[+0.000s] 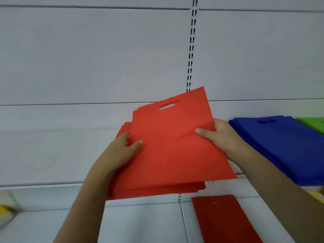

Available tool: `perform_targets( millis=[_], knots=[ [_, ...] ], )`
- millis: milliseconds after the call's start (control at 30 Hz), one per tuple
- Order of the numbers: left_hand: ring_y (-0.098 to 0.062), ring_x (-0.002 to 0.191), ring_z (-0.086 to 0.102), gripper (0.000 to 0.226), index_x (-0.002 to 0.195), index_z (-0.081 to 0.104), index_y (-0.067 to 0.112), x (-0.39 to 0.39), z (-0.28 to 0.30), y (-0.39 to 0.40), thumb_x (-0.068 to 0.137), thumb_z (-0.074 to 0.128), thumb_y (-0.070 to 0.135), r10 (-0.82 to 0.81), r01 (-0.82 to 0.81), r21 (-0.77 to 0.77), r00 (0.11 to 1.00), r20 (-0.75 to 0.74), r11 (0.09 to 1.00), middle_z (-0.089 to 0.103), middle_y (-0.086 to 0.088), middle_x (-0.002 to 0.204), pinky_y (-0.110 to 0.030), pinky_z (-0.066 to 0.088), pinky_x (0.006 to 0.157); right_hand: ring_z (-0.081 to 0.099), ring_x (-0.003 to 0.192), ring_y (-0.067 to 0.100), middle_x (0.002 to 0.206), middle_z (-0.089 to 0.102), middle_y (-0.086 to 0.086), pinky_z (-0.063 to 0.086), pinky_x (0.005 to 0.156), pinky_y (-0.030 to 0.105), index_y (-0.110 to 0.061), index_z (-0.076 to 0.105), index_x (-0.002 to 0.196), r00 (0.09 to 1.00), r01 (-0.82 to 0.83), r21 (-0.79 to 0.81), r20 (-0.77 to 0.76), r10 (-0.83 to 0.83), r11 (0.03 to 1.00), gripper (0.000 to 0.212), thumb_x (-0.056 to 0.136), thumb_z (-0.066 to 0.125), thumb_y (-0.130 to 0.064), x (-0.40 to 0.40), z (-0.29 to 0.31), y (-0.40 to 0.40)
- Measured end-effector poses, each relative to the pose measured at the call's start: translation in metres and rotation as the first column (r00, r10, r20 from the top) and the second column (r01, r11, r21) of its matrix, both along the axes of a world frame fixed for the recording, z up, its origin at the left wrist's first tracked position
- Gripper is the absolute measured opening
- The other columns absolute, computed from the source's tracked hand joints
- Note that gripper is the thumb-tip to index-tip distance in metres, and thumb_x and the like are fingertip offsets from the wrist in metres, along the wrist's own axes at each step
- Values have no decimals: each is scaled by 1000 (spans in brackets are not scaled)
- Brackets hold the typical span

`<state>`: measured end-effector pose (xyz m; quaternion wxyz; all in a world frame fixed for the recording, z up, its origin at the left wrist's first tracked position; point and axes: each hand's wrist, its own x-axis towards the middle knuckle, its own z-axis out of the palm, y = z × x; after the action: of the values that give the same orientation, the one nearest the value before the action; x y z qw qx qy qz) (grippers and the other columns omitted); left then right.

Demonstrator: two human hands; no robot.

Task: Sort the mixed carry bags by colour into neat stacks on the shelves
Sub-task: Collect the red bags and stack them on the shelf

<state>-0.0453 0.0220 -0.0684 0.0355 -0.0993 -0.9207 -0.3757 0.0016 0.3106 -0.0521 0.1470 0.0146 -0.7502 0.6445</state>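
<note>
Seemingly tilted, red bags (171,148) point handle-slot away, between both hands.

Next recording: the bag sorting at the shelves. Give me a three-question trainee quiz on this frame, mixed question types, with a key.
1. True or false: both hands hold the stack of red bags.
2. Multiple choice: which colour stack lies directly to the right of the red stack on the same shelf? A) yellow B) blue C) green
3. Fill in: on the lower shelf, below the held stack, lies a single ____ bag.

Key
1. True: the left hand and right hand each have a grip on one side, thumbs on top.
2. B: the blue stack is next; the green bags lie beyond it.
3. Dark red: the dark red bag lies flat there.
</note>
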Motion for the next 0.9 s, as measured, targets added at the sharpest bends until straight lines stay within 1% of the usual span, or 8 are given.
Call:
perform_targets(
  millis=[67, 133, 167, 267, 400, 533, 700, 900],
  knots=[
    [-22, 115, 59, 64, 134, 49, 16, -4, 5, 2, 81, 68, 45, -49, 38, 253, 998, 37, 967, 58, -7, 132, -45, 45, 101, 73, 86, 20, 97, 76, 4, 58, 70, 30, -17, 68, 109, 997, -16, -128, 74, 26, 992, 22, 87, 70, -16, -1, -2, 3],
    [-26, 99, 67, 46, 123, 58, 11, -5, 11, 9, 83, 71, 27, -103, 39, 487, 989, 104, 872, 67, -11, 117, -47, 52, 91, 72, 90, 22, 100, 75, 5, 58, 78, 34, -14, 66, 113, 979, -46, -92, 194, 63, 995, 24, 89, 67, -17, 0, -7, 2],
    [-27, 96, 68, 43, 123, 58, 8, -7, 12, 13, 84, 70, 20, -90, 22, 526, 991, 103, 850, 66, -14, 116, -44, 53, 89, 72, 90, 22, 100, 75, 5, 58, 78, 34, -14, 66, 114, 973, -55, -51, 221, 65, 997, 23, 91, 65, -16, 1, -10, 1],
    [-25, 96, 67, 49, 129, 54, 8, -5, 18, 19, 84, 71, 17, -3, -12, 464, 999, 32, 886, 65, -10, 115, -41, 54, 86, 73, 82, 17, 96, 76, 4, 58, 69, 27, -17, 67, 109, 991, -46, 33, 131, 41, 998, 17, 95, 59, -14, 13, -11, -3],
    [-27, 82, 71, 23, 109, 65, 8, 16, 27, 36, 89, 65, 17, -142, 106, 436, 989, 51, 894, 73, -10, 94, -44, 58, 78, 71, 77, 4, 89, 74, -9, 53, 61, 15, -30, 66, 99, 991, 101, 103, -99, -91, 990, 13, 94, 61, -19, 37, -5, 6],
    [-19, 82, 66, 19, 103, 65, 12, 41, 33, 65, 91, 59, 26, -92, 139, 199, 969, -228, 970, 70, -2, 92, -38, 53, 78, 68, 89, -1, 101, 70, -14, 53, 73, 13, -27, 61, 113, 945, 256, 162, -248, -212, 953, 20, 95, 60, -19, 71, -6, 26],
    [-15, 91, 60, 22, 111, 58, 16, 92, 29, 122, 93, 55, 29, -162, 239, 141, 894, -417, 961, 65, 3, 104, -33, 47, 82, 67, 95, 6, 105, 69, -7, 56, 87, 32, -22, 59, 114, 897, 407, 221, -280, -342, 886, 20, 95, 59, -16, 127, -23, 76],
    [-13, 85, 56, 20, 109, 57, 14, 155, -1, 203, 93, 57, 25, -209, 292, 139, 880, -426, 946, 61, 4, 97, -25, 38, 74, 66, 93, 13, 100, 69, -3, 54, 84, 46, -18, 62, 109, 873, 481, 317, -262, -412, 817, 19, 90, 60, -21, 216, -39, 154]
  ],
)
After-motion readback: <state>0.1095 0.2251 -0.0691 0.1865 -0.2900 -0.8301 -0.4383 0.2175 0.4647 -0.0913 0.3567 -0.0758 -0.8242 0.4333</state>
